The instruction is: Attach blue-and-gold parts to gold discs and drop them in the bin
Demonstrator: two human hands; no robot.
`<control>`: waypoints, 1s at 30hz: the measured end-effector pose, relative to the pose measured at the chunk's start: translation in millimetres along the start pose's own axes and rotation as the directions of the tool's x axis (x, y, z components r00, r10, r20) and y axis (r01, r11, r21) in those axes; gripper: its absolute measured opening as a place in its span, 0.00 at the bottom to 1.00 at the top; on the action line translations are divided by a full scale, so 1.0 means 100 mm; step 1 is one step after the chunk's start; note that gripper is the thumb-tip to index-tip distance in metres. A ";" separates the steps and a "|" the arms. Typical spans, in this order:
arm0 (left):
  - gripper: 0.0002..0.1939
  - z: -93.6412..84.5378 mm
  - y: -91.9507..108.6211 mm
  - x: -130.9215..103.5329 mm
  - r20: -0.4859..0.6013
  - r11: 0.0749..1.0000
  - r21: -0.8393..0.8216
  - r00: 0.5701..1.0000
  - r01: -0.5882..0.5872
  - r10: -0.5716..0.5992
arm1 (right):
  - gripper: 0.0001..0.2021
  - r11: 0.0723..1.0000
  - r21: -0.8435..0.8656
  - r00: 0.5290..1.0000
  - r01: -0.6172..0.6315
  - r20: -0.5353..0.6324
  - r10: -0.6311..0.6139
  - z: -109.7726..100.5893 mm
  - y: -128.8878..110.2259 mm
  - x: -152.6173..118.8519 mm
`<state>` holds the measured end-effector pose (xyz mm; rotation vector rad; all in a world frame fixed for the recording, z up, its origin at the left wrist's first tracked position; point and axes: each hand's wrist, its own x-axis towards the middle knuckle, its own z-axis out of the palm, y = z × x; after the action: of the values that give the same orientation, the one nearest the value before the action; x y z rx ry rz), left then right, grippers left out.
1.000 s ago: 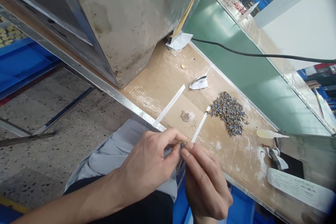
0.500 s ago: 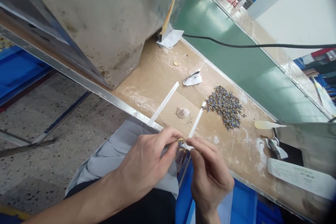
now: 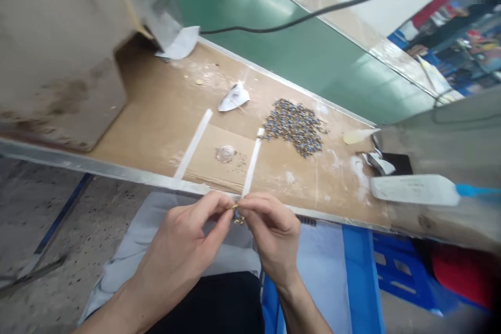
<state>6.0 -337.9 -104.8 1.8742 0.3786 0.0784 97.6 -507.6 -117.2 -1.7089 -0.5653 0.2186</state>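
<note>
Tabletop (image 3: 156,109): a brown cardboard-covered surface is seen, edged in metal at the near side; a green belt (image 3: 274,47) runs along its far side.
Metal housing (image 3: 50,47): set on the tabletop at the left, well apart from the hands.
Pile of small parts (image 3: 294,126): blue and brass pieces are heaped near the far edge, probably kept loose there as stock within reach.
White tape strips (image 3: 193,144): two are laid across the cardboard, with a small clear cap (image 3: 226,154) between them.
Left hand (image 3: 183,242): closed, thumb and fingers pinched on the small brass piece (image 3: 237,215).
Right hand (image 3: 270,232): likewise pinched on the same piece, just below the tabletop's near edge, above the lap; held from both sides, apparently for fine fingertip work.
</note>
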 end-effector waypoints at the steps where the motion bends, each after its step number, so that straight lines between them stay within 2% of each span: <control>1: 0.06 0.06 -0.04 0.00 0.002 0.999 -0.035 0.999 0.037 -0.037 | 0.07 1.000 0.017 1.000 0.003 -0.016 -0.002 -0.04 0.03 -0.02; 4: 0.16 0.25 -0.17 0.06 0.065 0.955 -0.203 0.976 0.215 -0.206 | 0.07 0.996 0.032 0.996 0.080 -0.046 -0.079 -0.20 0.14 -0.12; 7: 0.22 0.46 -0.22 0.18 0.221 0.897 -0.270 0.929 0.350 -0.297 | 0.07 0.991 -0.029 0.989 0.132 -0.069 -0.133 -0.40 0.24 -0.29; 10: 0.24 0.70 -0.13 0.27 0.373 0.907 -0.225 0.892 0.355 -0.256 | 0.05 0.996 -0.067 0.985 0.060 -0.159 -0.070 -0.58 0.26 -0.55; 13: 0.25 0.91 0.00 0.33 0.550 0.926 -0.164 0.811 0.341 -0.201 | 0.04 0.999 -0.021 0.956 -0.040 -0.293 0.032 -0.80 0.36 -0.85; 15: 0.26 0.99 0.03 0.34 0.613 0.927 -0.117 0.760 0.356 -0.214 | 0.07 0.982 -0.032 0.894 -0.189 -0.418 0.158 -1.07 0.57 -1.03; 16: 0.27 1.01 0.02 0.35 0.619 0.927 -0.097 0.751 0.364 -0.230 | 0.10 0.958 -0.044 0.842 -0.283 -0.491 0.226 -1.25 0.73 -1.12; 18: 0.27 1.01 -0.04 0.34 0.611 0.927 -0.064 0.749 0.369 -0.256 | 0.15 0.876 -0.058 0.698 -0.479 -0.631 0.340 -1.69 1.14 -1.26; 21: 0.29 0.94 -0.19 0.32 0.611 0.926 -0.024 0.739 0.376 -0.284 | 0.17 0.765 -0.054 0.574 -0.642 -0.696 0.432 -2.39 1.81 -1.38; 23: 0.29 0.88 -0.30 0.30 0.614 0.924 -0.006 0.730 0.383 -0.299 | 0.16 0.688 -0.065 0.532 -0.723 -0.687 0.494 -2.75 2.18 -1.40; 25: 0.29 0.83 -0.38 0.29 0.603 0.921 0.006 0.733 0.389 -0.314 | 0.15 0.618 -0.090 0.506 -0.781 -0.670 0.542 -2.99 2.46 -1.38; 27: 0.29 0.80 -0.43 0.28 0.588 0.920 0.021 0.739 0.392 -0.329 | 0.15 0.557 -0.124 0.489 -0.821 -0.657 0.574 -3.10 2.65 -1.36; 30: 0.30 0.78 -0.42 0.25 0.573 0.916 0.036 0.743 0.400 -0.347 | 0.16 0.495 -0.174 0.482 -0.851 -0.634 0.605 -3.16 2.83 -1.32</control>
<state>39.4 -389.6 -174.0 1.6011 0.3167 -0.7222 194.0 -880.0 -340.6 -2.3156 0.6686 0.2629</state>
